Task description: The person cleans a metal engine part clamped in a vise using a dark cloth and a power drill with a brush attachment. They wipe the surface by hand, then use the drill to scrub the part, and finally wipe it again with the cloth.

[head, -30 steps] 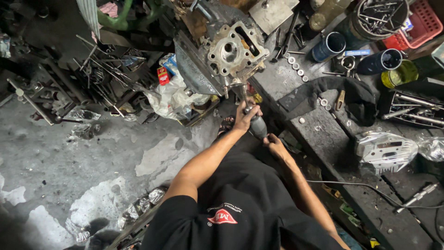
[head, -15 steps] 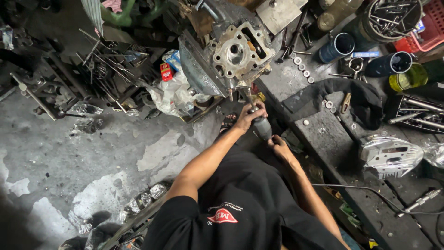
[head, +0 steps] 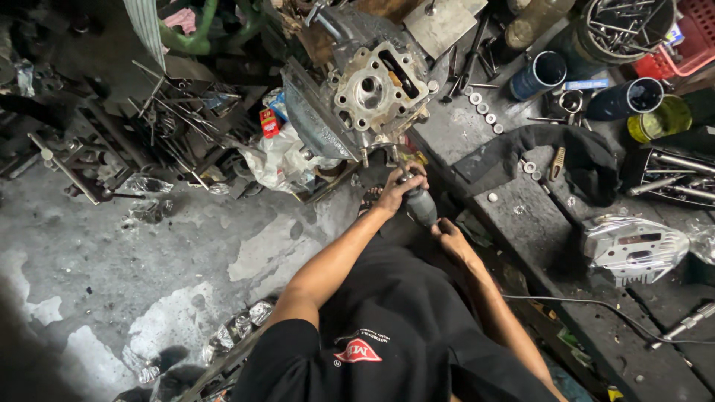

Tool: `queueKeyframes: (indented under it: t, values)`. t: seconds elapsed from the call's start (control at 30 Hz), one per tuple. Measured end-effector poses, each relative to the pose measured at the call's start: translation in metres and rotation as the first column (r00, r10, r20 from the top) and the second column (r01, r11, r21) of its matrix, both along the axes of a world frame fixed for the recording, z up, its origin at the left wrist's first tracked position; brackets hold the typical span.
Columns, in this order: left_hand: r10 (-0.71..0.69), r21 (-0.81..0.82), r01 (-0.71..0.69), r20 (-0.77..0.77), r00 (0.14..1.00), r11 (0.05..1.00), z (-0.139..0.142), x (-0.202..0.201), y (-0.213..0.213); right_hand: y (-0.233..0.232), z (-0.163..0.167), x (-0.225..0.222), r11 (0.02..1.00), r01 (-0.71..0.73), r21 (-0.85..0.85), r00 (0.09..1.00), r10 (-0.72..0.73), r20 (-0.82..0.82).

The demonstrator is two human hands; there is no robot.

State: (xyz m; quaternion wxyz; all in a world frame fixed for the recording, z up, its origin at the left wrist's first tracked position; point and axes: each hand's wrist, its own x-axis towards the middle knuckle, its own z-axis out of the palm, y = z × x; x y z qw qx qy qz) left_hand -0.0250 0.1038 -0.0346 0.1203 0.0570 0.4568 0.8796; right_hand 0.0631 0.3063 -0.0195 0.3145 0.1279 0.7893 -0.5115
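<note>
Left hand (head: 398, 190) grips the front of a grey power tool (head: 421, 205), right hand (head: 448, 237) seemingly wrapped round its rear, its long axis aimed toward eleven o'clock at the engine block (head: 372, 93).

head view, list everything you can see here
engine cylinder head: 1, grey metal, top centre by the bench edge
handheld power tool: 1, grey, in both hands below the engine part
black cloth: 1, on the bench
cylinders: 2, dark blue, open-topped, upper right
washers: several, silver, on the bench
red basket: 1, top right corner
silver cover: 1, right bench
plastic bag: 1, clear, floor
left hand: gripping the tool's front
right hand: at the tool's rear
</note>
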Motion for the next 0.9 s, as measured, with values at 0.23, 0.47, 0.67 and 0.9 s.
queueKeyframes:
  t: [0.23,0.47,0.67,0.9]
  values:
    - [-0.003,0.032,0.002,0.034,0.999,0.999,0.0013,-0.0015,0.0037,0.0002,0.0052,0.0016,0.999,0.013,0.030,1.000,-0.013,0.005]
    - [-0.015,0.066,0.011,0.061,0.998,0.998,0.0022,0.0010,0.0042,-0.0013,0.0023,0.0034,1.000,0.025,-0.020,0.998,-0.026,-0.051]
    - [0.011,0.088,-0.012,0.004,1.000,0.996,0.0017,0.0021,0.0039,-0.0033,0.0033,0.0036,0.996,0.057,-0.063,0.997,-0.060,-0.051]
    - [0.021,0.072,-0.022,0.013,1.000,0.997,0.0005,0.0033,0.0027,-0.0043,0.0034,0.0056,0.996,0.045,-0.072,0.998,-0.048,-0.041]
